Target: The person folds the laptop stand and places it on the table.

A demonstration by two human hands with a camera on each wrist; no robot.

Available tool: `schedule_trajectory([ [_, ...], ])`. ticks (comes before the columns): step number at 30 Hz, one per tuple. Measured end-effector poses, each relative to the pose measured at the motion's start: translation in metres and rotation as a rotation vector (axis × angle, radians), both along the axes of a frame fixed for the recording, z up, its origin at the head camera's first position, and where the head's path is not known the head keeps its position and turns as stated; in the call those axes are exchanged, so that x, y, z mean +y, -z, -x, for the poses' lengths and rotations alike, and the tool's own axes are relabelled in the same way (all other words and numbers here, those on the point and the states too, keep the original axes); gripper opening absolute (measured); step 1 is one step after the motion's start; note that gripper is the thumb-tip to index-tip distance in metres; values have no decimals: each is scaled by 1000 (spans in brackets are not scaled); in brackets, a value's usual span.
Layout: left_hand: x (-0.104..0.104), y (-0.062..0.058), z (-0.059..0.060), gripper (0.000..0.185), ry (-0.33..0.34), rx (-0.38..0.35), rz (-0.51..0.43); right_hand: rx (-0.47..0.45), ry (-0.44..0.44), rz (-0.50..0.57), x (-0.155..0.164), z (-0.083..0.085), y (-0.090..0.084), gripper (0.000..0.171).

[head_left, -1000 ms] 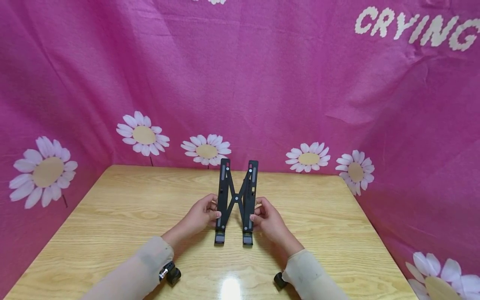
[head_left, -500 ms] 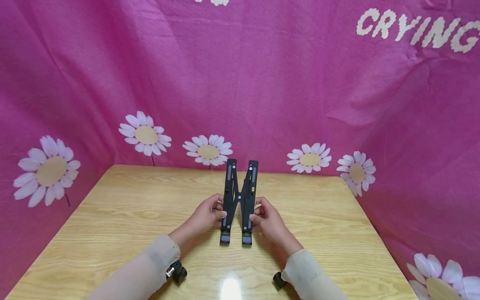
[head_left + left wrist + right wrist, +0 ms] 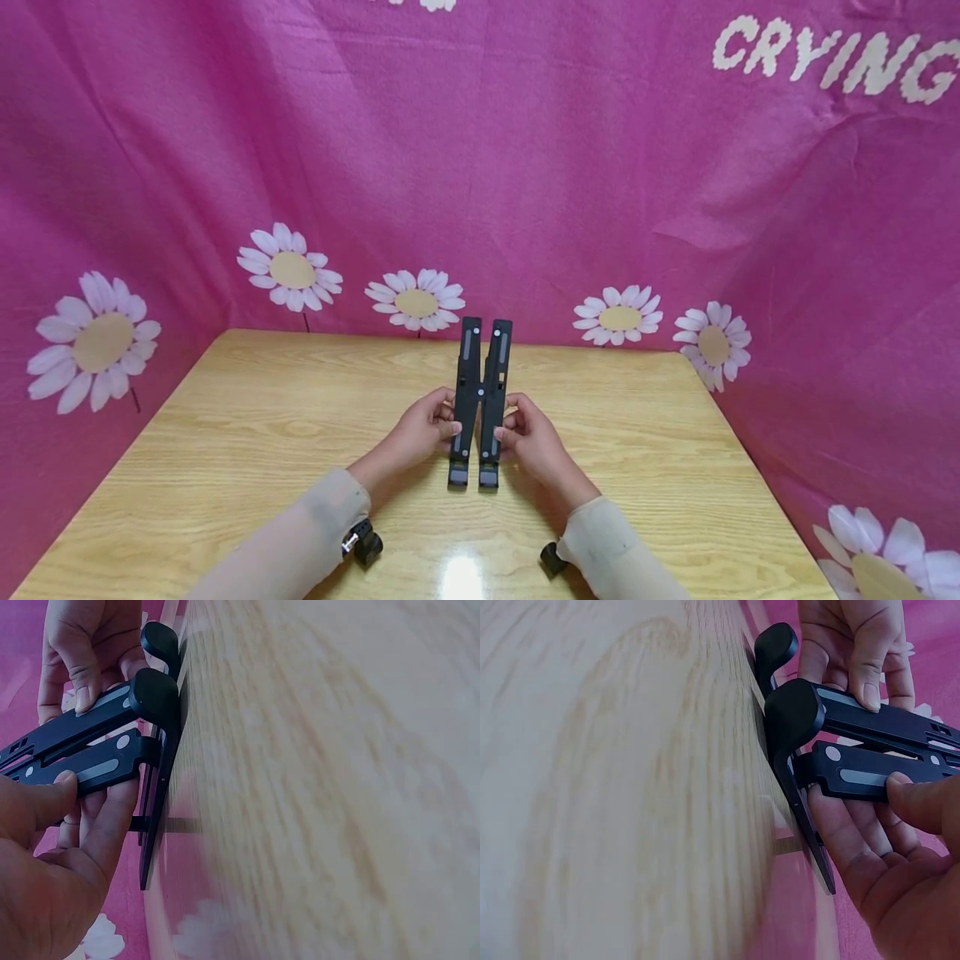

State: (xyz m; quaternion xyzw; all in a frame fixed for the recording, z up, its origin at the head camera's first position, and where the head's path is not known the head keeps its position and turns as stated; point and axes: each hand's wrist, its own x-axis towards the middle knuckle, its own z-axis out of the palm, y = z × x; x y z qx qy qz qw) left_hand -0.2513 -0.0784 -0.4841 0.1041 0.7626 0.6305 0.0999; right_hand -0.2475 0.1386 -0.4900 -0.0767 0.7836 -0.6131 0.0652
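A black folding stand (image 3: pixel 480 400) sits upright on the wooden surface (image 3: pixel 225 433), roughly at its middle from left to right and a little toward the near side, with its two long bars drawn close together and nearly parallel, their far ends raised and leaning away toward the pink cloth backdrop (image 3: pixel 480 150). The left hand (image 3: pixel 420 429) grips the left bar of the stand, thumb curled over the bar's face and fingers wrapped round its outer side; in the left wrist view the thumb lies across the bar while the fingers (image 3: pixel 105 825) reach beneath it. The right hand (image 3: pixel 528 437) grips the right bar in the same way, thumb on the face and fingers curled round the outer side; the right wrist view shows its fingers (image 3: pixel 840 840) under the bar and its thumb on top. Both hands sit at about the middle of the stand's length, just beside each other with only the two bars between them. The stand's near feet (image 3: pixel 471 477) touch the surface, and the wrist views show their hooked ends turned up against the wood. Both forearms wear pale sleeves (image 3: pixel 300 542), and a small black wrist camera (image 3: pixel 366 546) shows under each cuff. White daisies (image 3: pixel 414 300) are printed along the backdrop just beyond the surface's far edge, and white lettering (image 3: pixel 832 58) stands at the upper right.
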Motion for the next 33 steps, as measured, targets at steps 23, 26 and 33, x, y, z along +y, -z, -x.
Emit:
schedule_trajectory([
  [23,7,-4,-1,22,-17,49,86,39,-123,-126,2,5,-15,28],
  [26,5,-6,-3,22,-34,90,127,143,-190,-299,8,14,-22,22],
  [33,3,-5,-18,38,-64,60,160,192,-255,-362,33,41,-56,22],
])
